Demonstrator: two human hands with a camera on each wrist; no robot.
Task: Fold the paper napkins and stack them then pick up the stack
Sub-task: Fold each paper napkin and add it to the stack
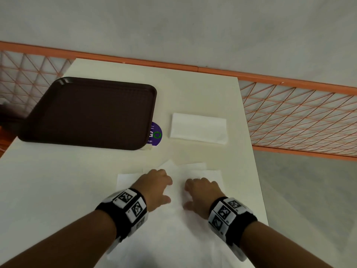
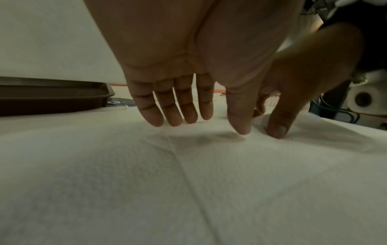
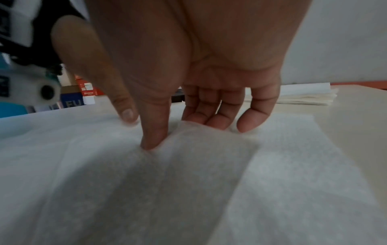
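Both hands, left [image 1: 157, 187] and right [image 1: 201, 193], press straight fingers [image 2: 189, 107] on an unfolded napkin [image 1: 173, 225]. Folded stack [image 1: 198, 128] lies apart on the worktop [image 1: 77, 180].

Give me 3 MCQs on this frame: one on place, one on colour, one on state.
1. Where does the folded napkin stack lie?
A. on the tray
B. on the table, right of the tray
C. under the left hand

2. What colour is the tray?
A. dark brown
B. orange
C. white

3. What state is the napkin under the hands in?
A. crumpled into a ball
B. spread open on the table
C. lifted off the table

Answers: B, it sits on the table beside the tray's right edge; A, the head view shows it dark brown; B, left hand and right hand touch it lying flat.
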